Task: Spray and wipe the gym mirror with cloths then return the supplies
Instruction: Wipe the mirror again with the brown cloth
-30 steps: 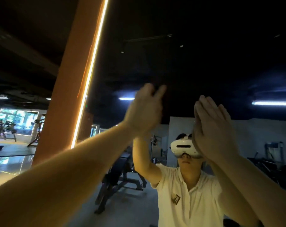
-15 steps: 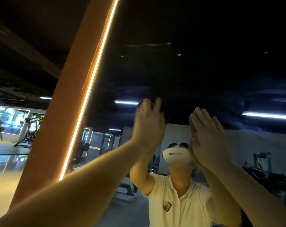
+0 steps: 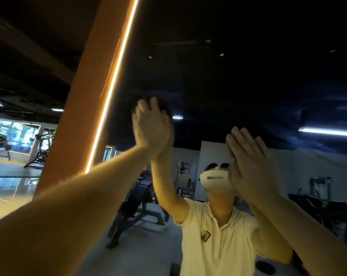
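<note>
I face the gym mirror [image 3: 238, 82], which reflects a person in a white polo shirt and a white headset. My left hand [image 3: 148, 128] is raised high and pressed flat against the glass. A dark cloth [image 3: 164, 108] shows around its fingertips, trapped between palm and mirror. My right hand [image 3: 250, 168] lies flat on the glass lower and to the right, fingers together, meeting its own reflection. I see no cloth at that hand; anything under the palm is hidden. No spray bottle is in view.
An orange pillar [image 3: 85, 108] with a bright light strip [image 3: 113, 86] borders the mirror on the left. The glass reflects a weight bench [image 3: 136, 204] and dark gym machines [image 3: 320, 206]. Further left are a glossy floor and exercise machines [image 3: 39, 152].
My left hand with the dark cloth has slid up and to the left across the glass. My right hand has stayed almost still. My view has shifted, so the pillar leans more.
</note>
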A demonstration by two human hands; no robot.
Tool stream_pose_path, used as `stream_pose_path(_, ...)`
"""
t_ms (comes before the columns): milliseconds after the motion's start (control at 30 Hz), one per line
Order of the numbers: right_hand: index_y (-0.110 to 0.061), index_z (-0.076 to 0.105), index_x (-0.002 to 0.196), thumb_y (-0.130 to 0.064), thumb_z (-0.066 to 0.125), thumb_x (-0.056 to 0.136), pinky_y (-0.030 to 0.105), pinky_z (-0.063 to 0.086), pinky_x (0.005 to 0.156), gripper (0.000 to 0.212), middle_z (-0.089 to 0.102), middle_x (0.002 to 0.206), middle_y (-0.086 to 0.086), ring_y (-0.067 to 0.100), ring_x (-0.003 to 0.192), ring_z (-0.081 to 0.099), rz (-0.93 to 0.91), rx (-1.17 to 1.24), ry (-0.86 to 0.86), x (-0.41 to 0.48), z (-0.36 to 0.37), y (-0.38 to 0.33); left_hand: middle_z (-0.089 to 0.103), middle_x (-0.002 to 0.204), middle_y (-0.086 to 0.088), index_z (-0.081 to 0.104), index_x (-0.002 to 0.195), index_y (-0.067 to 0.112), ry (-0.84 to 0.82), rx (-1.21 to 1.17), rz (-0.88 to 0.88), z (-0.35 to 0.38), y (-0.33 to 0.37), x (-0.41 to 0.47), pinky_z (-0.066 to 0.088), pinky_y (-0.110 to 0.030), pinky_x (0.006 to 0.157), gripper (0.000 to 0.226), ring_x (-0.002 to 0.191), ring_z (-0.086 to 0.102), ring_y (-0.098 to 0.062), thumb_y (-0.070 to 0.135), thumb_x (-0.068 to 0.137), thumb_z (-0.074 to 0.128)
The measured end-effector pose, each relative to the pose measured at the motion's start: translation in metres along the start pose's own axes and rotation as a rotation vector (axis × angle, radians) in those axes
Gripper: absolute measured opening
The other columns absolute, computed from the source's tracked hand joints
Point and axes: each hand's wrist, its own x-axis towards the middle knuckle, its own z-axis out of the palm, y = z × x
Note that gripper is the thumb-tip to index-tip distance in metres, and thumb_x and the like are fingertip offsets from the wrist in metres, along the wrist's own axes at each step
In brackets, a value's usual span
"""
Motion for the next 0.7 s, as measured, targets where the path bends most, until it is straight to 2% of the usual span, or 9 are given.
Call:
stream_pose_path(133, -0.006, 0.036, 0.157, -0.029, 0.03, 0.099, 0.053, 0.019, 0.124, 0.063, 0.025, 0.168, 0.012, 0.028, 0.157, 0.021, 0.015, -0.006, 0.029, -0.002, 0.004, -0.001, 0.052, 0.12, -0.01, 0.046, 0.146, 0.018, -0.168, -0.195, 0.583, -0.008, 0.053, -0.104, 0.051, -0.036, 0.086, 0.051, 0.098, 0.055, -0.021, 0.039, 0.099, 0.052)
stream_pose_path(200, -0.007, 0.033, 0.158, -0.031, 0.03, 0.098, 0.053, 0.019, 0.124, 0.064, 0.024, 0.169, 0.013, 0.029, 0.157, 0.02, 0.018, -0.037, 0.019, -0.002, 0.004, -0.002, 0.054, 0.117, -0.008, 0.048, 0.146, 0.017, -0.129, -0.139, 0.845, -0.012, 0.036, -0.103, 0.047, -0.032, 0.083, 0.056, 0.095, 0.054, -0.019, 0.044, 0.097, 0.053)
stream_pose_path(233, -0.007, 0.031, 0.158, -0.032, 0.03, 0.098, 0.053, 0.018, 0.124, 0.065, 0.023, 0.169, 0.013, 0.029, 0.157, 0.02, 0.029, -0.06, 0.018, -0.003, 0.004, -0.003, 0.056, 0.116, -0.009, 0.05, 0.146, 0.017, -0.088, -0.085, 0.912, -0.009, 0.019, -0.087, 0.047, -0.032, 0.082, 0.058, 0.094, 0.055, -0.019, 0.045, 0.096, 0.055)
stream_pose_path(300, -0.007, 0.027, 0.159, -0.033, 0.028, 0.098, 0.054, 0.019, 0.124, 0.066, 0.022, 0.169, 0.014, 0.031, 0.157, 0.02, 0.048, -0.092, 0.019, -0.004, 0.005, -0.007, 0.062, 0.111, -0.014, 0.055, 0.143, 0.015, -0.024, 0.02, 0.796, -0.008, -0.018, -0.052, 0.048, -0.034, 0.077, 0.056, 0.088, 0.061, -0.025, 0.04, 0.093, 0.06)
stream_pose_path(367, -0.007, 0.023, 0.159, -0.034, 0.024, 0.1, 0.057, 0.021, 0.124, 0.065, 0.021, 0.169, 0.016, 0.031, 0.157, 0.019, 0.062, -0.095, 0.018, -0.005, 0.005, -0.012, 0.059, 0.116, -0.03, 0.05, 0.145, 0.008, -0.055, 0.089, 0.411, 0.01, -0.079, -0.012, 0.05, -0.044, 0.083, 0.055, 0.092, 0.063, -0.042, 0.037, 0.098, 0.055)
stream_pose_path(433, -0.006, 0.023, 0.16, -0.035, 0.021, 0.101, 0.057, 0.021, 0.124, 0.065, 0.02, 0.169, 0.016, 0.032, 0.158, 0.018, 0.067, -0.101, 0.016, -0.007, 0.005, -0.013, 0.045, 0.134, -0.038, 0.033, 0.154, 0.006, -0.132, 0.044, -0.027, 0.024, -0.132, 0.008, 0.041, -0.062, 0.103, 0.066, 0.118, 0.053, -0.055, 0.051, 0.105, 0.037)
stream_pose_path(500, -0.004, 0.027, 0.159, -0.035, 0.02, 0.101, 0.057, 0.021, 0.125, 0.066, 0.022, 0.168, 0.018, 0.033, 0.157, 0.019, 0.077, -0.102, 0.006, -0.007, 0.004, -0.015, 0.05, 0.131, -0.033, 0.036, 0.151, 0.002, -0.051, 0.169, -0.208, 0.022, -0.136, -0.003, 0.044, -0.058, 0.099, 0.058, 0.114, 0.056, -0.05, 0.038, 0.106, 0.039)
stream_pose_path(600, -0.002, 0.031, 0.158, -0.034, 0.02, 0.1, 0.057, 0.021, 0.124, 0.067, 0.024, 0.167, 0.02, 0.035, 0.157, 0.02, 0.082, -0.101, 0.004, -0.008, 0.005, -0.017, 0.057, 0.124, -0.024, 0.049, 0.141, 0.001, 0.054, 0.188, -0.161, -0.017, -0.071, -0.037, 0.048, -0.05, 0.09, 0.051, 0.102, 0.062, -0.04, 0.028, 0.1, 0.036)
stream_pose_path(700, -0.001, 0.032, 0.157, -0.032, 0.024, 0.099, 0.058, 0.021, 0.124, 0.067, 0.026, 0.167, 0.021, 0.036, 0.156, 0.021, 0.078, -0.084, -0.002, -0.008, 0.005, -0.017, 0.055, 0.119, -0.017, 0.047, 0.144, 0.009, -0.045, 0.055, 0.011, -0.01, -0.018, -0.072, 0.046, -0.042, 0.086, 0.058, 0.098, 0.059, -0.031, 0.036, 0.095, 0.03)
